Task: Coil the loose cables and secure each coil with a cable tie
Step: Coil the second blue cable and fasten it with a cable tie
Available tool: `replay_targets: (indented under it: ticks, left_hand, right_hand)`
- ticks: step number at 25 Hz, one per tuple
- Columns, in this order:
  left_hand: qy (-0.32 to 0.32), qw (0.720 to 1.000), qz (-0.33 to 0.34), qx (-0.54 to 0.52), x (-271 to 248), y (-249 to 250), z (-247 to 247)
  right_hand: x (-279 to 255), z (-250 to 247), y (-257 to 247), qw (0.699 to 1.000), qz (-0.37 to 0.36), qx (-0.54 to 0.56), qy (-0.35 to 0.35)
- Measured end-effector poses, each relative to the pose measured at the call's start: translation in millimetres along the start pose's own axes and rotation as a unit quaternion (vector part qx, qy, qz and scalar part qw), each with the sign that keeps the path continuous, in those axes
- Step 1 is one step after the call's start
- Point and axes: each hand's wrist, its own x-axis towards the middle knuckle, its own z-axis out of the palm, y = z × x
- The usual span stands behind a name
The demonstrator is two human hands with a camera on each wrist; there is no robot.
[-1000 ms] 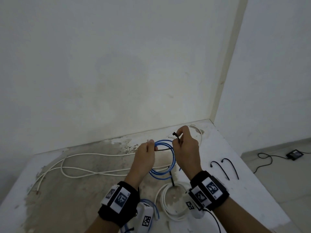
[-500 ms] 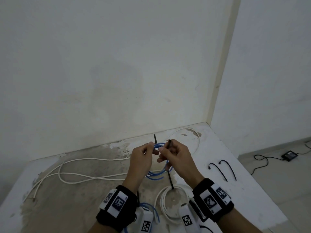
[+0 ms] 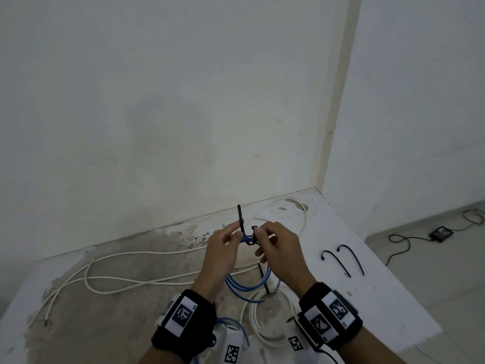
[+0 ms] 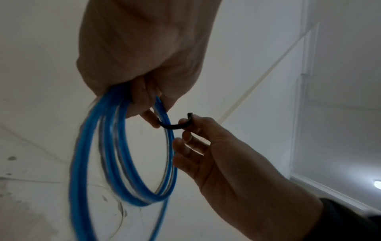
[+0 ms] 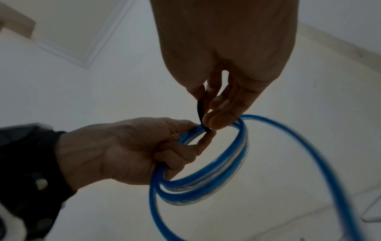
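Both hands are raised above the table. My left hand [image 3: 235, 236] grips a blue cable coil [image 3: 246, 286] at its top, and the loops hang down below [image 4: 123, 146]. A black cable tie [image 3: 240, 216] passes around the gathered strands, its tail standing upright by my left fingers. My right hand [image 3: 258, 232] pinches the tie's other end [image 5: 200, 112] right beside the coil [image 5: 206, 184]. In the left wrist view the tie [image 4: 175, 126] curves between the two hands.
A white cable coil [image 3: 273, 334] lies on the table [image 3: 380, 298] under my wrists, a black tie [image 3: 263, 281] on it. A loose white cable [image 3: 131, 271] sprawls to the left. Two spare black ties [image 3: 338, 261] lie at the right. A black device [image 3: 442, 232] sits on the floor.
The tie was stretched between my hands; now it bends around the blue strands with its tail pointing up. My hands have closed in on each other.
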Motion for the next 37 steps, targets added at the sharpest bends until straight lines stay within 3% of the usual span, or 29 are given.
replay_targets:
  ticks: [7,12,17,25,37]
  left_hand:
    - [0.026,0.999,-0.010,-0.035,-1.7,-3.6,1.2]
    - [0.033,0.999,0.012,-0.021,1.6,-17.0,-3.4]
    - [0.055,0.998,0.040,0.000,3.8,-25.9,-5.6]
    - [0.057,0.997,0.056,-0.010,0.8,-23.0,-9.9]
    - [0.032,0.998,0.053,0.002,4.0,-25.3,-11.8]
  right_hand:
    - [-3.7,5.1,2.6,0.997,-0.004,0.040,-0.072]
    - [-2.8,8.5,-1.1,0.992,0.038,0.119,-0.031]
    - [-4.0,12.2,-6.4,0.970,0.094,0.222,-0.034]
    - [1.9,20.1,-4.8,0.975,0.054,0.202,0.082]
    - [6.0,19.1,-0.3,0.976,0.049,0.198,0.081]
